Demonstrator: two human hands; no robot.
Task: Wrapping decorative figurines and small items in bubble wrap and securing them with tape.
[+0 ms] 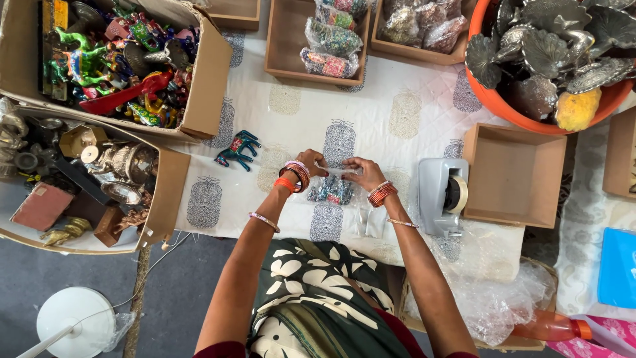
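My left hand (313,163) and my right hand (358,170) meet over the white printed cloth (397,99), each pinching an end of a clear piece of tape or plastic (339,171) stretched between them. Just below it lies a small bubble-wrapped colourful figurine (331,190). Both wrists carry orange and red bangles. A teal painted elephant figurine (238,149) stands to the left of my left hand. To the right of my right hand sits a grey tape dispenser (442,195).
Cardboard boxes of painted figurines (126,59) and brass items (93,179) stand left. Trays of wrapped pieces (328,40) sit ahead. An empty cardboard box (515,176) is right, an orange tub of metal leaves (550,59) beyond it. Bubble wrap (497,298) lies near right.
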